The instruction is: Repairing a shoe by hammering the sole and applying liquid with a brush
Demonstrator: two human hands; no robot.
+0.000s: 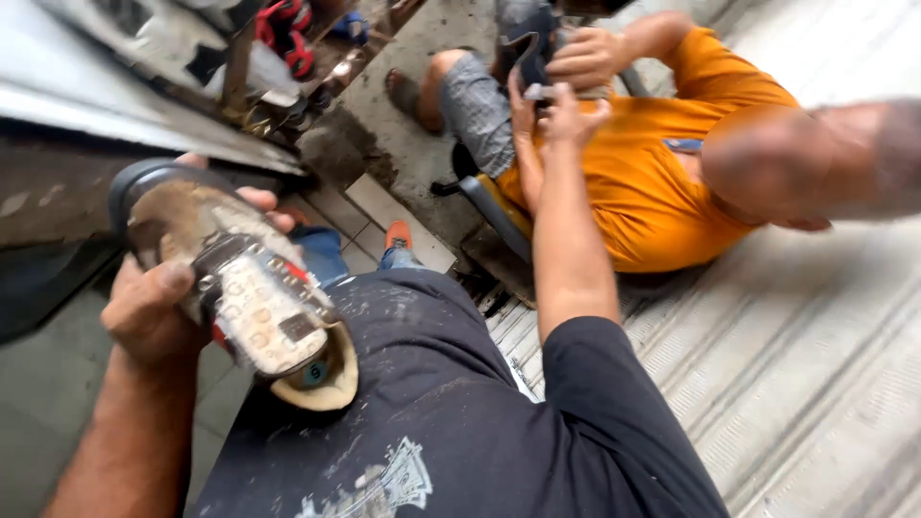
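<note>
Head view, looking down over the wearer's dark printed shirt; the left hand is closed around a worn shoe, thumb pressed on the near edge of the sole and fingertips showing past the far edge; the shoe is held sole-up and tilted, heel end away from the wearer, toe end nearest the shirt; its sole is pale, scuffed and stained brown toward the heel, with a dark band across the middle and a red strip along one side; a small round blue label sits on the tan lining at the shoe's open end. The right hand is stretched well away from the shoe, toward a seated person in an orange shirt; its fingers curl around a small grey object, too blurred to name. That person's hand grips a dark shoe just above the wearer's right hand, the two hands nearly touching; the person wears grey shorts and sits on a low seat with a yellow edge. Rest: corrugated metal shutter at right; stained concrete floor with pale tiles; red-and-black items on a cluttered shelf at upper left, not clear enough to tell apart.
</note>
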